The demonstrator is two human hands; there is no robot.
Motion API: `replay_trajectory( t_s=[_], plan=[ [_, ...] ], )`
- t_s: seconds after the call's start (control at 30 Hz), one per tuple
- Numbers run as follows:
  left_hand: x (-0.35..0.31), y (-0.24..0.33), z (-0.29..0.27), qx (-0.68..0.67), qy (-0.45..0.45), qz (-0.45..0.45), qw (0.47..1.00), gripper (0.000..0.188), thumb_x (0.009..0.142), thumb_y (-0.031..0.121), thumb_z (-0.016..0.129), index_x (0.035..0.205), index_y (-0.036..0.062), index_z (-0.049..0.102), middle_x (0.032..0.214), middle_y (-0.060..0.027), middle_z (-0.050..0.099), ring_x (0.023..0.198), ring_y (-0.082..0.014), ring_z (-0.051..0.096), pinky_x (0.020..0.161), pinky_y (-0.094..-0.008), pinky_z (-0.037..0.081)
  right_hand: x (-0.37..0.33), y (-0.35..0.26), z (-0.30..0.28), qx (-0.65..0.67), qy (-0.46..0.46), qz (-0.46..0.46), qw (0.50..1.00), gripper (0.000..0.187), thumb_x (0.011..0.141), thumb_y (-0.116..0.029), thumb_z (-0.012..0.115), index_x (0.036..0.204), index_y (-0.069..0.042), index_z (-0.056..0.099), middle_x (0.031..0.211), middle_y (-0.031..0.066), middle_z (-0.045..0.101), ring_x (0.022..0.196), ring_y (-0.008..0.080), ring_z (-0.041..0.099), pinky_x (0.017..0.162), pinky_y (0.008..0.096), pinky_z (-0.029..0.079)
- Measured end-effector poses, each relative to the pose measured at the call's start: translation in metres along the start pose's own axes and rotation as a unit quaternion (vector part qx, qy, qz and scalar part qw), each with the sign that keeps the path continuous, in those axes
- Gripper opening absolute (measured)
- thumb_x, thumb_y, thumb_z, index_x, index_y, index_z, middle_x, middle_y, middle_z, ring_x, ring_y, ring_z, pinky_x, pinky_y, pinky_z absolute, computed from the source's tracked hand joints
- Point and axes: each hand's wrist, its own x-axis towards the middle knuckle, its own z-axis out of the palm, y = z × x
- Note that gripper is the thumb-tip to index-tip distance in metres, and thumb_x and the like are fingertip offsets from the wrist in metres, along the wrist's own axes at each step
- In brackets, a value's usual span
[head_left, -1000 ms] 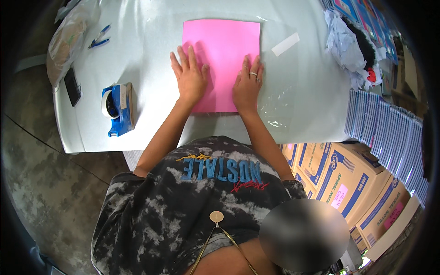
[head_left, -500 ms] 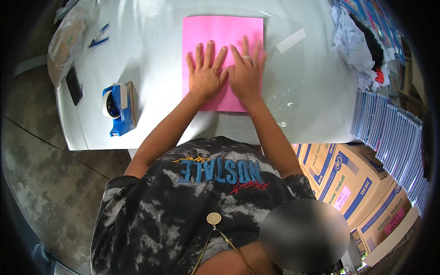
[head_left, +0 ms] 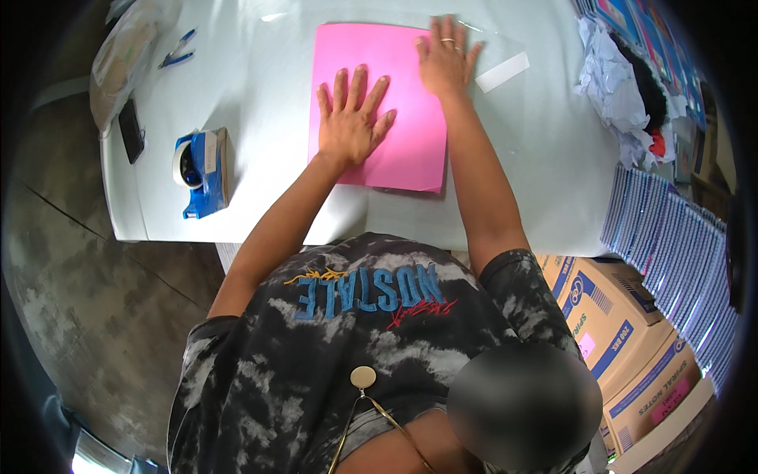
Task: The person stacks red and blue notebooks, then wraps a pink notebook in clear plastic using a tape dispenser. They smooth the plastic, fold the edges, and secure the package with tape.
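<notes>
A pink sheet point(head_left: 410, 134), perhaps a paper cover, lies flat on the white table, turned slightly. My left hand point(head_left: 350, 122) rests flat on its left half with the fingers spread. At its far right corner my right hand point(head_left: 447, 67), with a ring on one finger, lies with fingers stretched out, partly over the sheet's edge. A clear plastic film point(head_left: 521, 130) is spread to the right of the pink sheet. Just right of my right hand lies a small white strip point(head_left: 503, 72).
On the left are a blue tape dispenser point(head_left: 204, 174), snips point(head_left: 178, 50), a phone point(head_left: 131, 131) and a plastic-wrapped bundle point(head_left: 118, 75). Crumpled paper point(head_left: 612, 87) lies at the right edge. Stacked spiral notebooks point(head_left: 667, 253) and cardboard boxes point(head_left: 612, 332) stand at right.
My right hand has moved away from my left, to the far right corner of the pink sheet. My left hand stays flat on the sheet, which now sits slightly rotated.
</notes>
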Motion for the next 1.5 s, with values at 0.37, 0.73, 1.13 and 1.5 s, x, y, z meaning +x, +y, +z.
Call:
replay_trajectory(
  t_s=[0.37,0.73,1.13,1.5],
  plan=[
    [0.003,0.0,0.007,-0.001,0.002,0.003,1.0,0.061,0.091,0.057,0.022,0.144,0.0277,0.014,0.151,-0.0085,0.006,0.138,-0.0338,0.001,0.108,-0.0551,-0.002,-0.071,0.099,-0.049,-0.056,-0.034,0.093,0.994,0.049,0.092,-0.045,0.038,0.138,-0.031,0.032,0.147,0.0163,0.02,0.136,0.0386,0.012,0.104,0.0628,0.004],
    [-0.008,-0.048,-0.015,-0.12,0.165,-0.115,0.972,0.062,0.089,0.049,0.041,0.139,0.0126,0.03,0.145,-0.0138,0.024,0.135,-0.0349,0.015,0.108,-0.0528,0.01,-0.13,0.078,-0.073,-0.026,-0.014,0.375,0.927,0.067,0.078,-0.046,0.061,0.131,-0.011,0.038,0.139,0.0141,0.032,0.127,0.0322,0.031,0.1,0.0519,0.028],
    [-0.033,-0.128,-0.037,-0.411,0.1,-0.295,0.857,0.056,0.08,0.031,0.065,0.115,-0.0042,0.041,0.09,-0.0161,0.064,0.079,-0.0279,0.06,0.071,-0.0383,0.046,-0.108,0.069,-0.131,0.479,0.005,0.25,0.841,0.063,0.069,-0.013,0.074,0.121,0.007,0.043,0.079,0.007,0.061,0.064,0.0112,0.053,0.06,0.0242,0.042],
    [-0.056,-0.121,-0.099,-0.515,-0.113,-0.057,0.848,0.021,0.086,0.023,0.06,0.083,0.0029,0.063,0.092,-0.0056,0.059,0.081,-0.0147,0.056,0.075,-0.0276,0.044,-0.103,0.059,-0.179,0.383,-0.265,0.074,0.882,0.027,0.083,-0.025,0.062,0.078,0.002,0.064,0.091,0.0092,0.062,0.077,0.0122,0.054,0.071,0.0252,0.042]
  ],
)
